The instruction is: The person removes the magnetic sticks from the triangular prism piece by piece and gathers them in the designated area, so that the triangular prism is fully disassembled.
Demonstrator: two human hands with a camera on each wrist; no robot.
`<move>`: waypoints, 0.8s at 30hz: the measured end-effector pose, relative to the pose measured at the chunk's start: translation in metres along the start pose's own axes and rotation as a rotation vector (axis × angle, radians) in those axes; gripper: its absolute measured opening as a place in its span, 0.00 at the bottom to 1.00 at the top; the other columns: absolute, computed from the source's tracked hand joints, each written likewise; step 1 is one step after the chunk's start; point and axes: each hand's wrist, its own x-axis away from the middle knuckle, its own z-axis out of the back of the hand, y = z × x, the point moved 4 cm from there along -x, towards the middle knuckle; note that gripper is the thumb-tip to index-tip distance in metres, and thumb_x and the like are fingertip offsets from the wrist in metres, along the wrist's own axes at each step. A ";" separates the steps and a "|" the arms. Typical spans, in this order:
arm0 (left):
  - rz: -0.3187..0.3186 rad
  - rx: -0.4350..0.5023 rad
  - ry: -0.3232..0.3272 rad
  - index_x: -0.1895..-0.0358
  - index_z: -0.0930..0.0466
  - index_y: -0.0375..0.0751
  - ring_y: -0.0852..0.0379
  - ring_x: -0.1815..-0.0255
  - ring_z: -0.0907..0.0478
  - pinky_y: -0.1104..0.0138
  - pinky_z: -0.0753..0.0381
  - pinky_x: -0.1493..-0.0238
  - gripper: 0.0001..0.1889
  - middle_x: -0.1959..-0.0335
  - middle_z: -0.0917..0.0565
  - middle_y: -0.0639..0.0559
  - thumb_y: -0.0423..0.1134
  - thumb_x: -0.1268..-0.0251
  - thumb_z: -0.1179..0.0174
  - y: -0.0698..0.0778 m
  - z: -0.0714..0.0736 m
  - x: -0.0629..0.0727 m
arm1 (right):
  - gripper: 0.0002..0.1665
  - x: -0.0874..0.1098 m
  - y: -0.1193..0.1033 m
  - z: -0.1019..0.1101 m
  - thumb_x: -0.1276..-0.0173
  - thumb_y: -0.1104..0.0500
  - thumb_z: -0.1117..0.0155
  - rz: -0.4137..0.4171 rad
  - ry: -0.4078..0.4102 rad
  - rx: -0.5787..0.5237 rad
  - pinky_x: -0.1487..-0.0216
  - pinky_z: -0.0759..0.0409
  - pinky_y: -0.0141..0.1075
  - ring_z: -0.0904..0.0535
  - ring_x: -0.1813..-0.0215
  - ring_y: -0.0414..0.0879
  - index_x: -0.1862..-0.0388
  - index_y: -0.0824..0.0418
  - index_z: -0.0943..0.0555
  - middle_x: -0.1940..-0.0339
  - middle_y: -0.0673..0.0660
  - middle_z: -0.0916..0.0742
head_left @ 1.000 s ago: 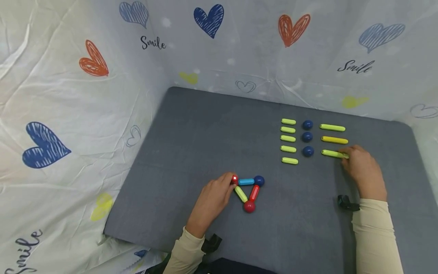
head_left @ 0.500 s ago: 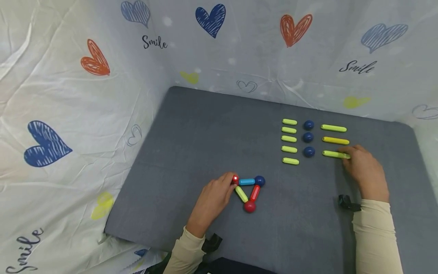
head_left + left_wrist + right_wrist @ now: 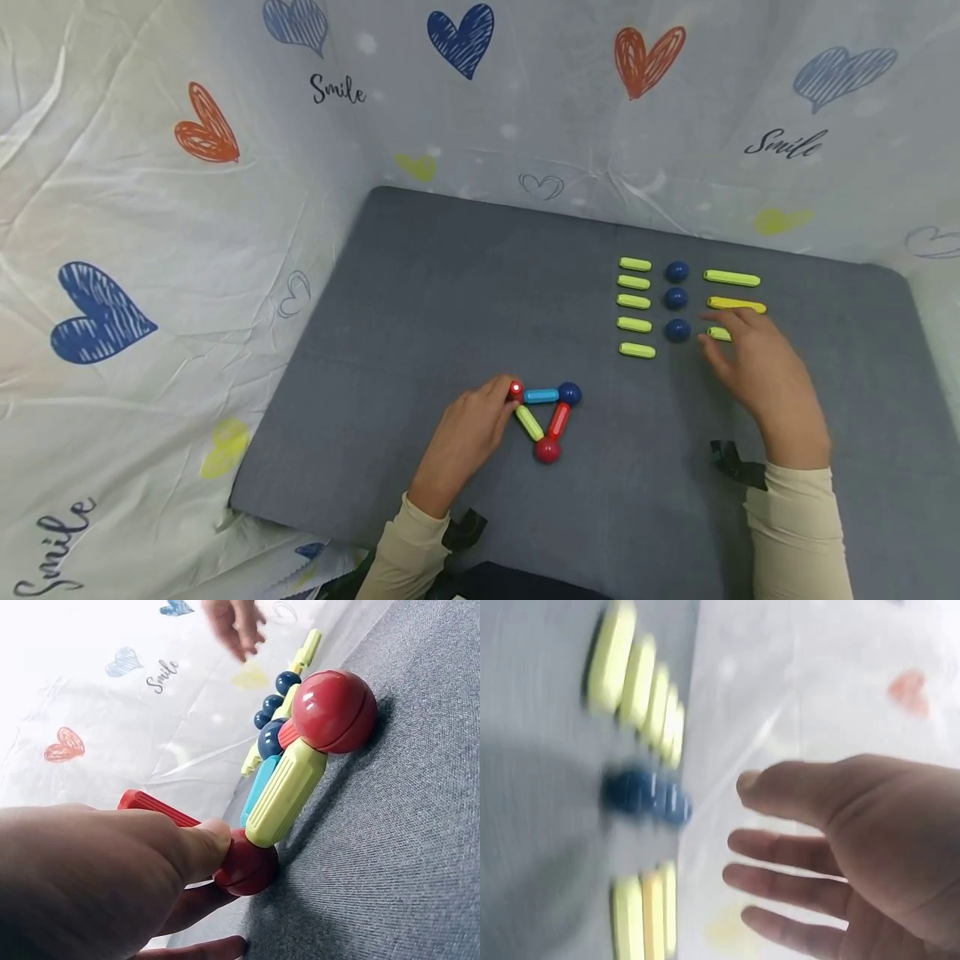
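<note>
The left hand (image 3: 465,442) is gripping the far-left red ball (image 3: 251,864) of a triangular assembly (image 3: 534,430); the thumb is pressing against the ball, and an upright red rod (image 3: 159,806) is standing beside it, its lower end being hidden; the assembly is lying on the near middle part of the grey tabletop (image 3: 375,333); a light blue rod (image 3: 542,396) is joining the gripped ball to the dark blue corner ball (image 3: 570,393) on the right; a red side rod (image 3: 558,420) is running from there to the near red ball (image 3: 547,450); a yellow-green side rod (image 3: 289,795) is forming the left side.

The right hand (image 3: 772,387) is hovering over the right part, its fingers standing apart and holding nothing; it is partly covering the near long yellow-green rod (image 3: 717,333) in the head view; the long yellow rod (image 3: 737,305) and the far long yellow-green rod (image 3: 732,277) are lying beyond; three loose dark blue balls (image 3: 677,298) are forming a column to the left, and five short yellow-green rods (image 3: 633,301) are lying farther left; a white sheet (image 3: 555,100) printed with hearts is covering the far and left sides.
</note>
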 end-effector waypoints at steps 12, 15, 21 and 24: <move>-0.002 0.005 0.000 0.48 0.23 0.43 0.61 0.76 0.30 0.73 0.30 0.74 0.11 0.67 0.23 0.56 0.40 0.25 0.32 -0.001 0.000 -0.002 | 0.23 -0.001 -0.122 -0.046 0.23 0.56 0.29 0.256 -0.103 -0.192 0.36 0.21 0.57 0.18 0.37 0.55 0.33 0.60 0.17 0.39 0.58 0.14; -0.023 0.006 0.018 0.49 0.23 0.42 0.61 0.77 0.29 0.71 0.29 0.74 0.11 0.67 0.22 0.55 0.40 0.25 0.33 -0.001 0.000 -0.001 | 0.22 0.003 -0.148 -0.057 0.23 0.55 0.29 0.318 -0.095 -0.263 0.37 0.19 0.52 0.17 0.38 0.51 0.34 0.57 0.17 0.40 0.54 0.13; -0.037 -0.003 0.036 0.49 0.23 0.43 0.62 0.77 0.28 0.69 0.28 0.75 0.09 0.66 0.20 0.55 0.41 0.22 0.35 -0.001 0.000 0.000 | 0.23 0.014 -0.183 -0.072 0.26 0.58 0.26 0.438 -0.078 -0.357 0.38 0.18 0.45 0.17 0.41 0.44 0.34 0.55 0.17 0.42 0.49 0.13; -0.032 -0.008 0.038 0.48 0.22 0.42 0.61 0.77 0.27 0.69 0.28 0.75 0.09 0.66 0.20 0.54 0.41 0.21 0.37 0.000 0.001 0.000 | 0.23 0.018 -0.188 -0.075 0.28 0.59 0.25 0.450 -0.060 -0.377 0.41 0.18 0.43 0.17 0.44 0.43 0.35 0.53 0.16 0.45 0.48 0.13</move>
